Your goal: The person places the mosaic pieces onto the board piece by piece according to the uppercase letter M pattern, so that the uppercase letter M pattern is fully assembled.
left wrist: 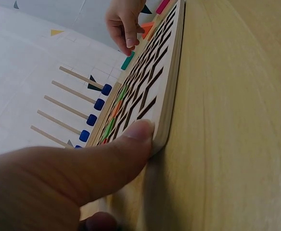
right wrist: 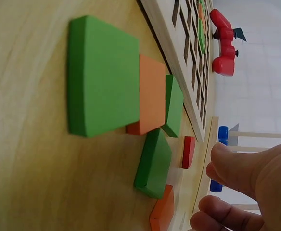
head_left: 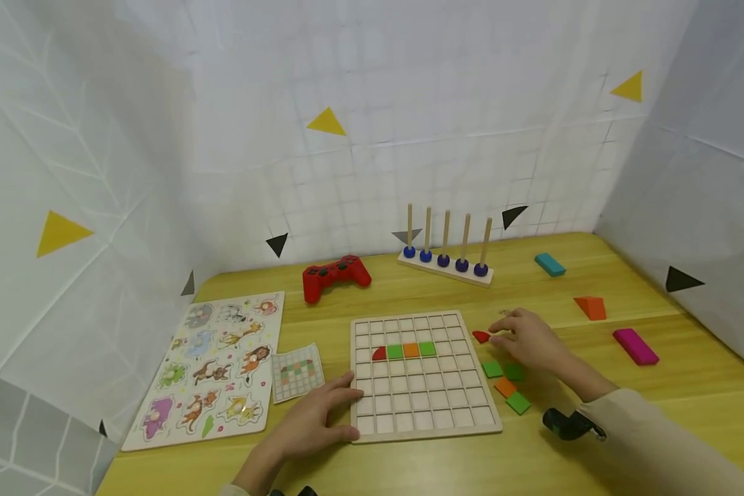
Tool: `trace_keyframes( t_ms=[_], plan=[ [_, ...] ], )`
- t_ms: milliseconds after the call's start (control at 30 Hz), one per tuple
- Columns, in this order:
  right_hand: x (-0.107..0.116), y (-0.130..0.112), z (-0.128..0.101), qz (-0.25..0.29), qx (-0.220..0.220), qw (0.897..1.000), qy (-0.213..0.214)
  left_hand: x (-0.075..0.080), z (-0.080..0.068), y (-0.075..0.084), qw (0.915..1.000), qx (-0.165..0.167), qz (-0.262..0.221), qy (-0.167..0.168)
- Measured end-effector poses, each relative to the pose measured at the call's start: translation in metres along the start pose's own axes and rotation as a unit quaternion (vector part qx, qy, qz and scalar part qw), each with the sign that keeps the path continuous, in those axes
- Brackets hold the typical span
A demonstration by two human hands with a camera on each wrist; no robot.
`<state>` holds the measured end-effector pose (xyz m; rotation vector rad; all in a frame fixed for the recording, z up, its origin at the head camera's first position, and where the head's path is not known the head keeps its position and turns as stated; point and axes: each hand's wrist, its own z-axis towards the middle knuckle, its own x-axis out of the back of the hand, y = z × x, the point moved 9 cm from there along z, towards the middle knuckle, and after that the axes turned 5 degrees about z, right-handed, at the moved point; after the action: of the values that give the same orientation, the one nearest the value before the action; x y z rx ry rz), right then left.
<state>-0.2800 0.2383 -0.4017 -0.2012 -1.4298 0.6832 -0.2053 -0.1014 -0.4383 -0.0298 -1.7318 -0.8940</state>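
Tabletop: light wood, white sheets around it.

Grid board sits centre. Only four cells filled, all in one row: red quarter-round tile, then green tile, orange tile, green again. Every other cell looks empty, so my read is early stage, most of the pattern left to place.

Animal puzzle lies at the left, well apart from the work. Peg rack and red game controller stand at the back. Teal block, orange wedge and magenta block lie far right, untouched.

Pattern card lies just beside the board's left edge and shows a bigger coloured layout than what is placed so far.

Left hand rests on the board's near-left corner, fingers relaxed and flat, thumb pressed to the edge per the left wrist view; it steadies the board and pinches nothing.

Right hand hovers just right of the board, fingers loosely curled. Fingertips are at or just beside the loose red tile; I cannot tell whether there is contact or a pinch.

Spare tiles, green and orange, lie on the tabletop under and just behind that hand, between wrist and board edge. The right wrist view shows them flat, some overlapping.
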Motion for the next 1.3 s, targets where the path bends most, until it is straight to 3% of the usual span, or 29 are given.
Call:
trace_keyframes(
  t_ms=[600, 900, 1300],
  plan=[
    [-0.002, 0.016, 0.001, -0.004, -0.028, 0.999, -0.016, -0.002, -0.002, -0.002, 1.0, 0.007, 0.004, 0.001],
    [-0.01, 0.005, 0.014, -0.018, 0.028, 0.999, -0.017, 0.004, -0.001, 0.002, 0.9999, -0.003, 0.008, 0.012],
    [-0.019, 0.001, 0.021, -0.03, 0.033, 0.999, -0.012, 0.002, 0.002, 0.002, 0.9999, -0.005, 0.013, 0.005]
  ],
)
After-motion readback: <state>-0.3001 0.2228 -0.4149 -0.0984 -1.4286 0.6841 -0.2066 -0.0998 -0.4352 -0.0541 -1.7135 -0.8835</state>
